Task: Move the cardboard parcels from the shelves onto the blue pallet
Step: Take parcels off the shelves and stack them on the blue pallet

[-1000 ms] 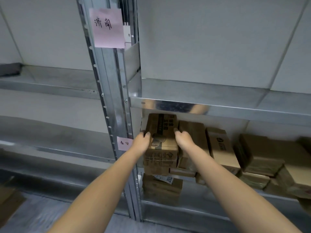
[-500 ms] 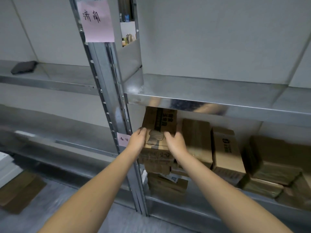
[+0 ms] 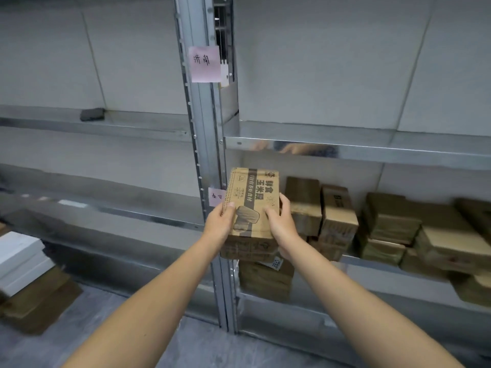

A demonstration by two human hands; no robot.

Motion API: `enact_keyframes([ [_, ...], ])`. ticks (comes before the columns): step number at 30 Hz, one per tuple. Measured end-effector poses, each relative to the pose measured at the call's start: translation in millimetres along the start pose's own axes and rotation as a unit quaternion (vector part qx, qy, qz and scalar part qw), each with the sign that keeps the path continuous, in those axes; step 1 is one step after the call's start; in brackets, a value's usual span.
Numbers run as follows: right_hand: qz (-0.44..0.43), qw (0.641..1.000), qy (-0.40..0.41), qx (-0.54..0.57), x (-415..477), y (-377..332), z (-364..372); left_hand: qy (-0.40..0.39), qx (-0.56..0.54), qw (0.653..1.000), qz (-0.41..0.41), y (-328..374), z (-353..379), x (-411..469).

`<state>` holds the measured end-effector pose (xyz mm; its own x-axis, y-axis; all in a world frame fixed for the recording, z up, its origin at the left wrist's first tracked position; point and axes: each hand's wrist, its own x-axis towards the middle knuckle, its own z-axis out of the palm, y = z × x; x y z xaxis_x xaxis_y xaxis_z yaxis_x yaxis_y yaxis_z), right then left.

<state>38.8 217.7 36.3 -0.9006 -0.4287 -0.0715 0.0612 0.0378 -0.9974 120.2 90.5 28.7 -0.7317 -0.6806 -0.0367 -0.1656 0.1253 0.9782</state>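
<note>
Head camera looks down two bare forearms to a printed cardboard parcel [image 3: 253,197], held at the left end of the middle shelf [image 3: 372,264], just beside the steel upright [image 3: 206,155]. The left hand [image 3: 220,224] grips its left edge with the thumb on top. The right hand [image 3: 282,224] grips its right edge with fingers curled round the side, so both hands are clamped on the one box. I cannot tell whether its far end rests on anything. More brown parcels [image 3: 336,212] sit along the same shelf toward its right end, and another parcel [image 3: 265,281] lies at the left end of the shelf below. A pink note [image 3: 205,64] is stuck high on the upright, and a smaller note [image 3: 217,197] is just left of the held parcel. On the floor at the left, white boards [image 3: 20,258] lie on flattened cardboard [image 3: 39,304].
</note>
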Motion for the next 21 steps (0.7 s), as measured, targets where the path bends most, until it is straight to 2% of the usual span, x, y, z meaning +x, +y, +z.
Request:
enact_keyframes([
  [6,0.012,0.995,0.02,0.097,-88,13,-14,0.01,-0.041,0.999,0.026,-23,-18,-84],
  [11,0.088,0.987,0.066,0.113,-139,9,-37,-0.027,-0.057,0.997,0.05,-12,-18,-141],
  [13,0.114,0.989,0.051,0.08,-154,2,-51,-0.032,-0.074,0.995,0.061,-3,-17,-155],
  [16,0.131,0.988,-0.037,0.079,-173,-13,-72,-0.035,-0.103,0.991,0.08,8,-15,-170],
  [21,0.12,0.99,-0.033,0.07,-191,-23,-95,-0.036,-0.103,0.981,0.159,22,-20,-186],
])
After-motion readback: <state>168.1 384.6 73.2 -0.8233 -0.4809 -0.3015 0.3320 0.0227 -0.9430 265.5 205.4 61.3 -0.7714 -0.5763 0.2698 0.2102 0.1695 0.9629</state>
